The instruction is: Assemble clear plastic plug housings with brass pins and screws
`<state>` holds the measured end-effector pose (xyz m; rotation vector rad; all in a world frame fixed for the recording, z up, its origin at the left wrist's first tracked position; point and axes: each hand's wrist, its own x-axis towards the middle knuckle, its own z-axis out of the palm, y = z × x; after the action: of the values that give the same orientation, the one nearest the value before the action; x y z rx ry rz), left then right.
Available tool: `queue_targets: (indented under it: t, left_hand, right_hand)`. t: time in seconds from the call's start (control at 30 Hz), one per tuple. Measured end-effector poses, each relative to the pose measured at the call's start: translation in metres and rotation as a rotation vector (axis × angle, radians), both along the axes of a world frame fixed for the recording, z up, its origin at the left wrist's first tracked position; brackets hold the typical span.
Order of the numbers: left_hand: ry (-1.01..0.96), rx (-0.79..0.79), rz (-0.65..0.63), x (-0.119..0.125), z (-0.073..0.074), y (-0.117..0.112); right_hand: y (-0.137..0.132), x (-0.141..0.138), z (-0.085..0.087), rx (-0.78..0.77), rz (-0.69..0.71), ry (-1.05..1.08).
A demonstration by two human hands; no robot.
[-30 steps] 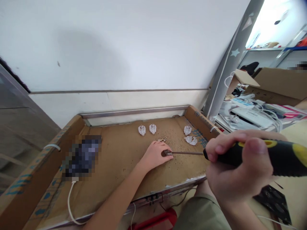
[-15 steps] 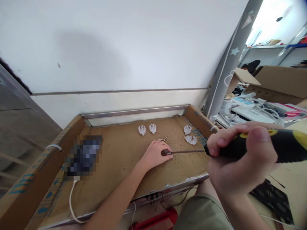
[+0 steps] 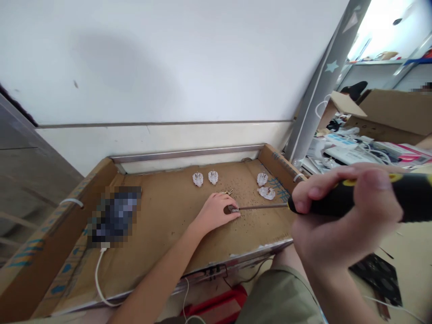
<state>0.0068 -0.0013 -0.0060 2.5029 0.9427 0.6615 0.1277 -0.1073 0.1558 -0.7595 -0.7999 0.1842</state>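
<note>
My right hand (image 3: 340, 225) is closed round the black and yellow handle of a screwdriver (image 3: 364, 200), close to the camera at the right. Its thin shaft (image 3: 261, 207) reaches left to a small dark part (image 3: 231, 209). My left hand (image 3: 216, 211) rests on the cardboard tray floor with its fingers pinched on that part. Tiny brass pieces (image 3: 229, 192) lie just beyond the fingers. Two clear plastic plugs (image 3: 197, 179) (image 3: 213, 177) stand further back, and two more plugs (image 3: 262, 178) (image 3: 267, 193) lie to the right.
The cardboard-lined tray (image 3: 60, 234) has raised sides and a metal front edge (image 3: 243, 258). A blurred dark device (image 3: 113, 216) with a white cable (image 3: 97, 279) lies at its left. Cardboard boxes (image 3: 391, 112) and white cables (image 3: 347, 150) crowd the right. A grey post (image 3: 320, 85) leans by the wall.
The view has shifted slightly, so everything sits a little higher and further left. Both hands keep their hold, and the screwdriver tip stays on the small part.
</note>
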Motion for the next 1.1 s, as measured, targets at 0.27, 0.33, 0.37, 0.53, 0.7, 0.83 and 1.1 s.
queue_targets:
  t: [0.27, 0.33, 0.37, 0.53, 0.7, 0.83, 1.1]
  left_hand:
    - [0.012, 0.003, 0.012, 0.000, 0.000, 0.000]
    - [0.008, 0.006, 0.015, 0.000, 0.000, 0.000]
    - [0.008, 0.008, 0.016, 0.000, 0.000, 0.000]
    - [0.030, 0.011, 0.016, 0.001, 0.000, 0.000]
    - [0.026, 0.009, 0.015, 0.001, -0.001, 0.000]
    - [0.022, 0.003, 0.025, 0.001, -0.001, 0.000]
    - [0.036, 0.015, 0.033, 0.003, -0.002, 0.000]
  right_hand:
    - [-0.003, 0.001, -0.006, -0.089, 0.099, -0.022]
    - [-0.001, 0.002, -0.006, -0.066, 0.102, 0.008]
    - [0.000, 0.002, -0.006, -0.053, 0.099, 0.025]
    - [0.004, 0.001, -0.003, -0.011, 0.068, 0.025]
    - [0.005, 0.000, -0.002, -0.036, 0.046, 0.057]
    - [0.008, 0.002, -0.002, 0.027, -0.019, 0.084]
    - [0.016, 0.003, -0.006, 0.056, -0.010, 0.074]
